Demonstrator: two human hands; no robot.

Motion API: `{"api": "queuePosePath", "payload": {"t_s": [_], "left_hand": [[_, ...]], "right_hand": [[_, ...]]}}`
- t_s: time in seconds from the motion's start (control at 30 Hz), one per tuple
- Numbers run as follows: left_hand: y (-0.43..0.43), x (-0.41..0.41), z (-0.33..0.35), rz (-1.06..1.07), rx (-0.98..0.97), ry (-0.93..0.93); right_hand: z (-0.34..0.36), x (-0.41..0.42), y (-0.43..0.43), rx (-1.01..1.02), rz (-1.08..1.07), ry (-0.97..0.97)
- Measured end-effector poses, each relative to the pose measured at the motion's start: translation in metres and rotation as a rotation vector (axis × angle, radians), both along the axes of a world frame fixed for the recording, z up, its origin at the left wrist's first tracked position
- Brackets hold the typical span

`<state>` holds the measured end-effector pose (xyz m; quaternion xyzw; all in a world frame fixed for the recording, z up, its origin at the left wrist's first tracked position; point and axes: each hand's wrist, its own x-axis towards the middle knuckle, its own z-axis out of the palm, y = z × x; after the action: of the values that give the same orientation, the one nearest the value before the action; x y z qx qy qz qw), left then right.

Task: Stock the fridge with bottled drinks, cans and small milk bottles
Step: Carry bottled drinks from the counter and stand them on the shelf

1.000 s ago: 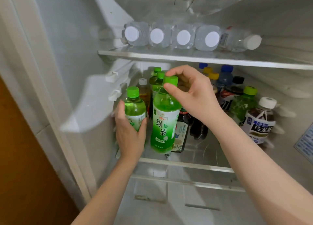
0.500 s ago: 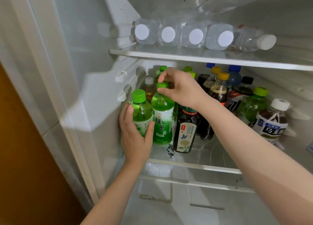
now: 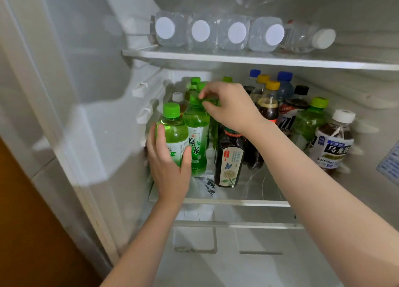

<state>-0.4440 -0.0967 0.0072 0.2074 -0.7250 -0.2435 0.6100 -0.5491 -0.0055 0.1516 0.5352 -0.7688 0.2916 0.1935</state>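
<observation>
Green tea bottle (image 3: 197, 135) upright on fridge shelf (image 3: 248, 203), top pinched by right grip (image 3: 231, 107); smaller green tea bottle (image 3: 174, 131) touching it, wrapped by left grip (image 3: 169, 172).

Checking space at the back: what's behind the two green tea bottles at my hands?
A white-capped bottle and two green caps show behind them. Their bodies and anything farther back are covered.
</observation>
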Motion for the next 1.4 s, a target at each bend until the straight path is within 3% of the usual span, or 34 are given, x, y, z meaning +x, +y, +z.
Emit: {"api": "queuePosePath", "payload": {"t_s": [0.13, 0.2, 0.8, 0.9, 1.17, 1.4], "left_hand": [[0.002, -0.001, -0.009, -0.036, 0.023, 0.048], [0.005, 0.0, -0.014, -0.055, 0.025, 0.063], [0.005, -0.005, -0.016, -0.088, 0.025, 0.102], [0.001, -0.003, -0.02, -0.105, 0.071, 0.079], [-0.005, 0.001, -0.032, -0.021, 0.027, 0.016], [-0.008, 0.003, -0.035, -0.009, 0.0, -0.027]], "right_hand": [[-0.019, 0.008, 0.028, -0.313, -0.134, 0.115], [-0.027, 0.009, 0.039, -0.368, -0.172, 0.102], [-0.023, 0.001, 0.051, -0.373, -0.252, -0.021], [0.001, 0.0, 0.025, -0.228, -0.181, 0.046], [0.044, -0.029, -0.066, 0.439, -0.116, 0.059], [0.051, -0.042, -0.117, 0.746, -0.138, 0.119]]}}
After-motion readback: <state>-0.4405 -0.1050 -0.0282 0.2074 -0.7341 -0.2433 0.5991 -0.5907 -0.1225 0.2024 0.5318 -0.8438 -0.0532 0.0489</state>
